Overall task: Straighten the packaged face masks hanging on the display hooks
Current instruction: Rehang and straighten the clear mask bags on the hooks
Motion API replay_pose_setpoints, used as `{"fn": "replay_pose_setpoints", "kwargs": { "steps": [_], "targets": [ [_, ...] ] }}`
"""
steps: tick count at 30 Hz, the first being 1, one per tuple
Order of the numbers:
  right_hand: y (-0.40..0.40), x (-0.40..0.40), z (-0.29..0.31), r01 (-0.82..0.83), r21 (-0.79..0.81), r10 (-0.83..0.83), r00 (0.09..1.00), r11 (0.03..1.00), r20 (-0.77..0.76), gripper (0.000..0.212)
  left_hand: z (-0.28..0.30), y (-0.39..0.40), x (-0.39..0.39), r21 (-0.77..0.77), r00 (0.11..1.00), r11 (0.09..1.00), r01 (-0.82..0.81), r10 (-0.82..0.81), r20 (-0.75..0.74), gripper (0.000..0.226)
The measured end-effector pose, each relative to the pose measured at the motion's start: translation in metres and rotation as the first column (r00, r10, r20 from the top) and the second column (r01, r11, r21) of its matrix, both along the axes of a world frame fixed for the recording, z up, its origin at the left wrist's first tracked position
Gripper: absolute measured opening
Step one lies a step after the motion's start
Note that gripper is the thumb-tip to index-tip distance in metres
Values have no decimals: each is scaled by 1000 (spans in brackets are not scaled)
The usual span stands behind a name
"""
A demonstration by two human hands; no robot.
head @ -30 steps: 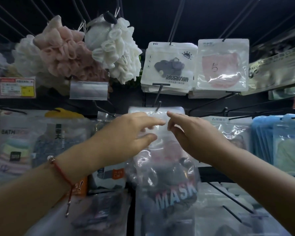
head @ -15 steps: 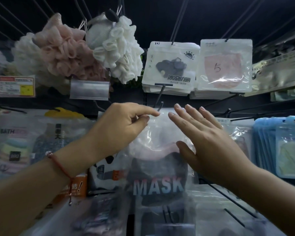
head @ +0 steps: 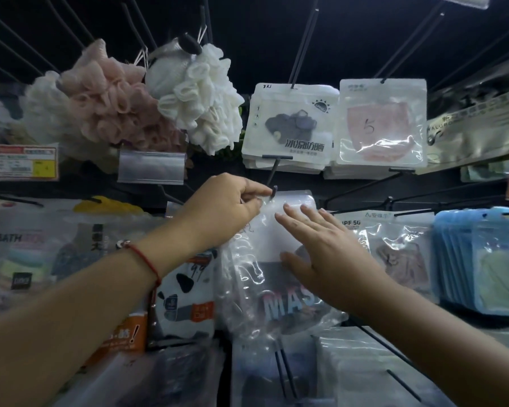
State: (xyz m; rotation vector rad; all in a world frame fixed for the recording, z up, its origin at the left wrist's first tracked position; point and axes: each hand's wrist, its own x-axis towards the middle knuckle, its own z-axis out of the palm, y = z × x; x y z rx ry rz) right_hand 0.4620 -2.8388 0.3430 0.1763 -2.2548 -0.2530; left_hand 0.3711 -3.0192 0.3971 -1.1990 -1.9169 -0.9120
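head view: the clear mask packet point(head: 265, 259) hangs long axis down from the hook tip point(head: 274, 191), right in front of both hands; the left hand point(head: 227, 210) is nearer the hook, pinching the packet's top edge just beside the tip, while the right hand point(head: 315, 245) lies open with straight fingers flat against the packet's face, lower and to the right. i count two hands, one packet in hand, and two white mask stacks point(head: 288, 127) on hooks above.
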Motion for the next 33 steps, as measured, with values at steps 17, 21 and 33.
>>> {"fn": "replay_pose_setpoints", "kwargs": {
  "steps": [17,21,33],
  "targets": [
    [-59,-10,-92,-226,49,218,967,973,132,60,-148,-89,-8,-306,956,906,-292,287,-62,53],
    [-76,-20,-121,-277,101,240,929,955,284,48,-191,-130,-16,-447,949,880,-159,261,177,54],
    [-82,-35,-128,-318,51,289,908,947,303,42,-218,-143,-21,-309,948,930,-200,263,179,39]
  ]
}}
